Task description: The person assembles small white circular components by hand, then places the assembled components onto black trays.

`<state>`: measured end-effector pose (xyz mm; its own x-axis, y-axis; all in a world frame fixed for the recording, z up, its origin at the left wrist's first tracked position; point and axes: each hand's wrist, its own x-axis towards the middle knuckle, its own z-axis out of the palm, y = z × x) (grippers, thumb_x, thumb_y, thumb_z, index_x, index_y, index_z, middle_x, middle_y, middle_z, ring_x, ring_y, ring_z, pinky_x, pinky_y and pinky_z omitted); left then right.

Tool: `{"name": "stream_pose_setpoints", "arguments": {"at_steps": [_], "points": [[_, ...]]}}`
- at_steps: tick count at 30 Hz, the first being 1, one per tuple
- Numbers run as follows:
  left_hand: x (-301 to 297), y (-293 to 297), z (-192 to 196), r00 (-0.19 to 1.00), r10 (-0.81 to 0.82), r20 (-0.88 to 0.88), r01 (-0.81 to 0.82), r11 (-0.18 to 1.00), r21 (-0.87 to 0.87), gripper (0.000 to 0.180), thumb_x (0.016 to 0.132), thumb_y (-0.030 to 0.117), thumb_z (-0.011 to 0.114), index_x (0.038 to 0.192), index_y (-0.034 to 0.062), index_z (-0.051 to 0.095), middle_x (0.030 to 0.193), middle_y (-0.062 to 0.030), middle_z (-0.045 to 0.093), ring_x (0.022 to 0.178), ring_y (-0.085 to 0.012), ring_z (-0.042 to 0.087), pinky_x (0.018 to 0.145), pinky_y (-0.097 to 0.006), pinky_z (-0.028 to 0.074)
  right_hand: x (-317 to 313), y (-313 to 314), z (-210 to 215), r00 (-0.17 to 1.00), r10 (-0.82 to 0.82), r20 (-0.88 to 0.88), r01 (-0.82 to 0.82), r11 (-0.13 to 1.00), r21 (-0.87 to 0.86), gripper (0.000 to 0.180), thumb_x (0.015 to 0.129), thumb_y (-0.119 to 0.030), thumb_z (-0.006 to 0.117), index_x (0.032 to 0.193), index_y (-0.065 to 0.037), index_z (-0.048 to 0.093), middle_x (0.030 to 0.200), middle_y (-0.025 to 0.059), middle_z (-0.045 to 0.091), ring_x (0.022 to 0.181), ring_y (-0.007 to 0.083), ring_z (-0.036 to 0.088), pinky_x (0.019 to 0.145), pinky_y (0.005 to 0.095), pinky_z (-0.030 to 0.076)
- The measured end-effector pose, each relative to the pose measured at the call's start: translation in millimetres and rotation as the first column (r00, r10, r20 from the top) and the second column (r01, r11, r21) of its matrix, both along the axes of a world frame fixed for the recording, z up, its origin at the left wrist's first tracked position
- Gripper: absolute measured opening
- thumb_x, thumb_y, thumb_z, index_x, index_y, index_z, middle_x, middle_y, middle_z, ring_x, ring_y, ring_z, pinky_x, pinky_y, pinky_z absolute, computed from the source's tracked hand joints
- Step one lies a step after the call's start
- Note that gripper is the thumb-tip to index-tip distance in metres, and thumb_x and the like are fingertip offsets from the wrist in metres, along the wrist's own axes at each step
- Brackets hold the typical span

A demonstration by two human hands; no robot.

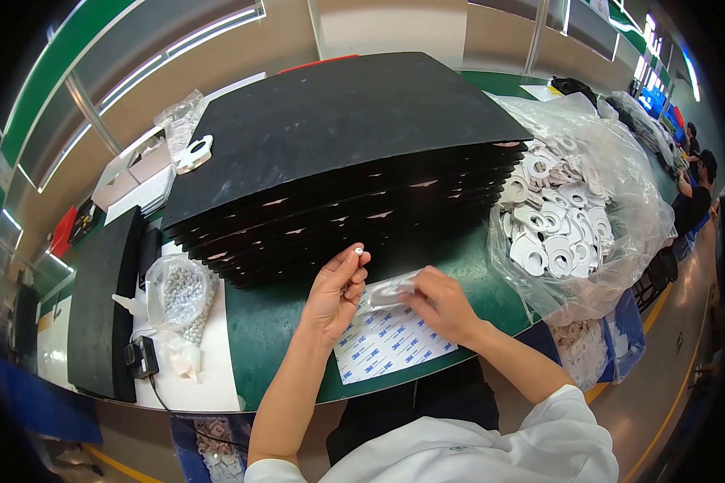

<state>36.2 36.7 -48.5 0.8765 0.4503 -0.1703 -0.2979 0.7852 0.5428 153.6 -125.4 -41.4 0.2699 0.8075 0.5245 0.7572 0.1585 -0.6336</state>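
Note:
My left hand [334, 294] is closed in a pinch, holding a small round white bead [359, 252] up between thumb and fingertip. To its right my right hand [443, 307] is curled, with thumb and fingers close together and slightly smeared. Its fingertips meet a pale, shiny piece [387, 295], too blurred to name. Beneath both hands, a white backing sheet [395, 346] with blue print lies at the near edge of the green table [282, 354]. A clear bag of small white and grey beads [187, 291] stands to the left.
A tall stack of black boards [346, 113] fills the middle, with a white ring-shaped part [195, 154] on its left corner. At right sits a clear bag of white ring parts [552, 233]. A black device [141, 357] with a cable lies left. Other people [693, 193] are at far right.

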Motion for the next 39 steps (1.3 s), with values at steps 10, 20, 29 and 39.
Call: {"name": "stream_pose_setpoints", "arguments": {"at_steps": [10,20,29,39], "points": [[1.0,-12.2,7.9,0.994,-0.079,-0.075,0.090,0.983,0.161,0.021,0.081,0.006,0.063,0.102,0.0028,0.063,0.085,-0.0052,0.064,0.059,-0.0039,0.041,0.048,-0.015,0.031,5.7,27.7,20.7,0.679,0.081,-0.730,0.073,0.981,0.177,0.015,0.090,-0.017,0.055,0.094,-0.003,0.056,0.070,-0.0044,0.052,0.058,-0.0007,0.038,0.050,0.0158,0.028],[-2.1,-10.6,3.6,0.992,-0.094,-0.079,0.107,0.979,0.176,0.019,0.078,0.007,0.068,0.096,0.0022,0.063,0.078,-0.0035,0.062,0.057,-0.0034,0.041,0.047,-0.015,0.030,1.6,28.4,29.4,0.656,0.096,-0.749,0.003,0.992,0.129,0.016,0.088,-0.014,0.058,0.096,0.000,0.056,0.082,0.0009,0.061,0.073,0.0025,0.053,0.063,0.0171,0.041],[0.3,-9.4,4.6,0.998,-0.055,0.038,0.051,0.993,0.103,0.033,0.080,0.020,0.068,0.104,0.0004,0.056,0.083,-0.0043,0.058,0.062,-0.0061,0.046,0.050,-0.015,0.037,1.0,49.7,86.0,0.992,0.044,-0.116,-0.002,0.940,0.342,0.014,0.078,-0.002,0.065,0.090,0.000,0.059,0.081,0.0062,0.060,0.059,0.0064,0.055,0.053,0.0207,0.044],[2.3,-2.9,3.9,0.983,0.039,-0.178,-0.051,0.997,-0.059,0.029,0.088,-0.003,0.044,0.117,-0.0052,0.046,0.115,-0.0179,0.050,0.099,-0.0216,0.057,0.059,-0.018,0.044,20.6,241.2,182.0,0.994,-0.103,-0.035,0.101,0.993,-0.053,0.035,0.069,-0.025,0.071,0.090,0.001,0.062,0.096,0.0206,0.063,0.093,0.0331,0.060,0.083,0.0376,0.046]]}}
